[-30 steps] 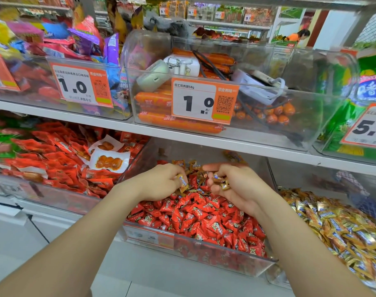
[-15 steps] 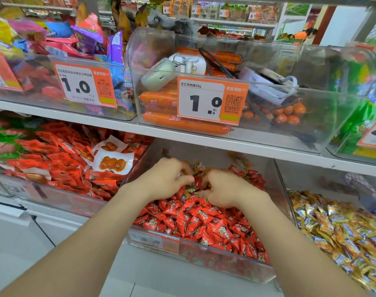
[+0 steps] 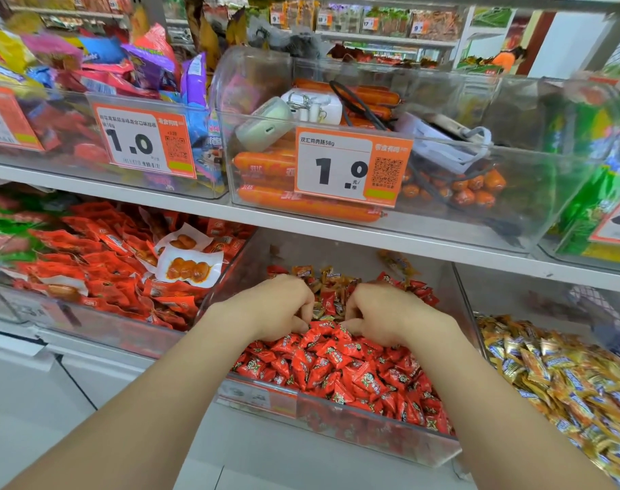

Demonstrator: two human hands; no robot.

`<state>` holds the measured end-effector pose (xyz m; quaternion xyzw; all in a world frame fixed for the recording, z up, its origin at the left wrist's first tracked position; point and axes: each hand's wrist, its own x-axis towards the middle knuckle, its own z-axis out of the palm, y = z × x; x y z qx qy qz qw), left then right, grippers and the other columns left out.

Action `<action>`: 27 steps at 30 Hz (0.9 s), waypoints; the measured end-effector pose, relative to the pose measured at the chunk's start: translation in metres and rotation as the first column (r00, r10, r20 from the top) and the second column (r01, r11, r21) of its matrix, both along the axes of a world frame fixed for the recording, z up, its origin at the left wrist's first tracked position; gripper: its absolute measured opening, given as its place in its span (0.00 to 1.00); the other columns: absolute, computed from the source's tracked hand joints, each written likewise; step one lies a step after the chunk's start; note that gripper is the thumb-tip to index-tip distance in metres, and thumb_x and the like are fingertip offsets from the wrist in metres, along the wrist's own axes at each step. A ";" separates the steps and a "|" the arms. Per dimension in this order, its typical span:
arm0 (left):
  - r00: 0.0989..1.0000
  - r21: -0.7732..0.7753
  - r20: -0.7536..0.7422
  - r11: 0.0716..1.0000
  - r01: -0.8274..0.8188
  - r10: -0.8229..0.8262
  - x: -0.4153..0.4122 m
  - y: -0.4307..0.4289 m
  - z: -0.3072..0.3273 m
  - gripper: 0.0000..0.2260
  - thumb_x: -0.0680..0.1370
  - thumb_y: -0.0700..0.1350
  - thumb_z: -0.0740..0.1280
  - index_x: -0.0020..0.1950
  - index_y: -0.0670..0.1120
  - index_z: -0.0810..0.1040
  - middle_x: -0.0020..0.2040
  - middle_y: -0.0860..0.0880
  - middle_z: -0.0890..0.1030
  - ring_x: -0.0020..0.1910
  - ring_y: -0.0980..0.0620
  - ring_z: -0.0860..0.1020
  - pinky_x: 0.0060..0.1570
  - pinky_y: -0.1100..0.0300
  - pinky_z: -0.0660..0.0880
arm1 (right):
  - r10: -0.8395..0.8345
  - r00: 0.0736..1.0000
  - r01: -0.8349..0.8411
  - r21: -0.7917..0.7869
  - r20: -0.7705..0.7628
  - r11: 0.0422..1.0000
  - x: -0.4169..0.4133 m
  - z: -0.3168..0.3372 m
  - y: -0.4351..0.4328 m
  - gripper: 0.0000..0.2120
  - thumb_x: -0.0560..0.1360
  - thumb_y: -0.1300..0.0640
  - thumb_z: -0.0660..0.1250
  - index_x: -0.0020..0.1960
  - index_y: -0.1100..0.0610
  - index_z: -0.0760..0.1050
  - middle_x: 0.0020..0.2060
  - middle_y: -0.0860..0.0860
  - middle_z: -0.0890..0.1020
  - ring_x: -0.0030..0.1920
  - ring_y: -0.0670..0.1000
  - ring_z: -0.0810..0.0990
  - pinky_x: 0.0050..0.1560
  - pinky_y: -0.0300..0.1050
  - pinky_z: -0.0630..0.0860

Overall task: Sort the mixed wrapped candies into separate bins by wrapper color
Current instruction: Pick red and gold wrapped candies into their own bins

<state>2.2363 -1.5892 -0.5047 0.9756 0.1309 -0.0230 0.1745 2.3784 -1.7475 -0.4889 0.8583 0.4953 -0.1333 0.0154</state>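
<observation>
On the lower shelf, centre: one clear bin point(image 3: 336, 424), front wall toward the viewer, filled mostly with red candies point(image 3: 340, 369) heaped from the near wall to the middle. Far part of the same bin: a smaller patch of gold-brown candies point(image 3: 331, 279) mixed in with the red ones, lying just beyond the hands.

Left hand point(image 3: 276, 307): inside the bin, knuckles up, fingers curled down into the pile where red meets gold-brown. Fingertips are buried among wrappers; whether they pinch a piece cannot be told.

Right hand point(image 3: 382, 313): just beside the left, same posture, fingers curled under and pressed into the candies. Grip likewise hidden; cannot tell if anything is held. A narrow gap between the two hands shows red and gold-brown wrappers.

Right of the centre bin: a second clear bin point(image 3: 467, 298) holding yellow candies point(image 3: 563, 383) with blue lettering, piled high toward the near right.

Left of the centre bin: a clear bin of orange-red snack packets point(image 3: 100, 263), with two white-edged packets point(image 3: 188, 267) lying on top near its right wall.

Upper shelf, centre: clear bin with orange sausages point(image 3: 301, 203), a white case point(image 3: 266, 122), a black cable and an orange-and-white price tag point(image 3: 350, 168) reading 1.0. Upper shelf, left: mixed colourful snack bags point(image 3: 149, 68) behind a second price tag point(image 3: 142, 143), also 1.0.
</observation>
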 end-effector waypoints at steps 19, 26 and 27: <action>0.983 0.212 -0.033 0.963 -0.168 0.179 0.016 -0.005 0.000 0.18 0.85 0.63 0.59 0.65 0.52 0.76 0.56 0.44 0.80 0.55 0.40 0.80 0.53 0.45 0.78 | -0.112 0.970 0.214 0.537 -0.217 0.816 0.012 -0.008 0.001 0.13 0.85 0.53 0.64 0.49 0.56 0.84 0.36 0.48 0.81 0.35 0.46 0.76 0.38 0.42 0.70; 0.981 0.105 -0.163 0.990 -0.091 0.107 0.017 -0.001 -0.012 0.17 0.83 0.58 0.65 0.68 0.51 0.68 0.58 0.44 0.79 0.56 0.38 0.80 0.54 0.41 0.79 | 0.034 0.994 -0.068 0.329 0.108 0.942 0.017 -0.021 0.030 0.14 0.81 0.61 0.63 0.65 0.52 0.79 0.59 0.55 0.81 0.56 0.59 0.82 0.55 0.55 0.82; 0.981 0.126 -0.167 0.989 -0.081 0.102 0.018 -0.001 -0.013 0.17 0.84 0.57 0.65 0.68 0.50 0.68 0.55 0.44 0.79 0.55 0.38 0.80 0.53 0.41 0.80 | 0.063 0.989 -0.096 0.267 0.132 0.959 0.017 -0.024 0.034 0.12 0.81 0.61 0.63 0.61 0.53 0.79 0.56 0.55 0.81 0.53 0.59 0.82 0.50 0.55 0.82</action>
